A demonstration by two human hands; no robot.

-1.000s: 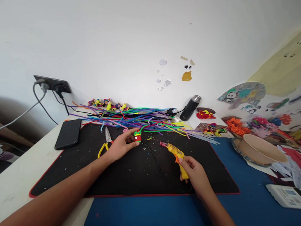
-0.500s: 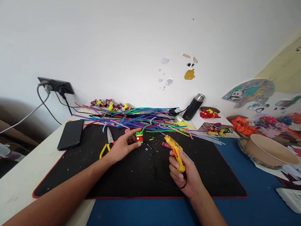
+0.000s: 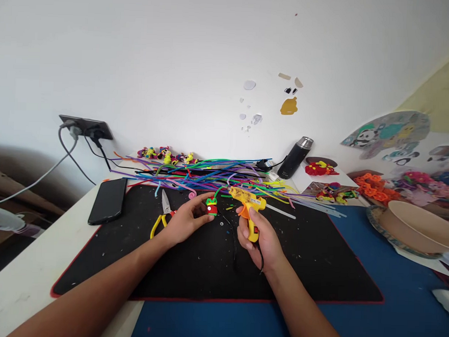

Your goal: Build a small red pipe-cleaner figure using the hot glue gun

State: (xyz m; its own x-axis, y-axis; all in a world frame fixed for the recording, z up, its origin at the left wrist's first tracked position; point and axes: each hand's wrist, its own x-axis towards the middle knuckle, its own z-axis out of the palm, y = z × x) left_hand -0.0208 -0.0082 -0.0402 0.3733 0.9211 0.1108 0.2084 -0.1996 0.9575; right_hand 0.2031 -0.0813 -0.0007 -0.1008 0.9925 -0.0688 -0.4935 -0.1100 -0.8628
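Mat (image 3: 324, 263) open right; glue gun (image 3: 250, 204) blocks centre; pipe cleaners (image 3: 209, 177) behind.

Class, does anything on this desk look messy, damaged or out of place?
Messy, yes: small scraps litter the black mat, some between the red figure and the glue gun, and colourful pipe cleaners lie jumbled along its far edge. Nothing visible looks broken.
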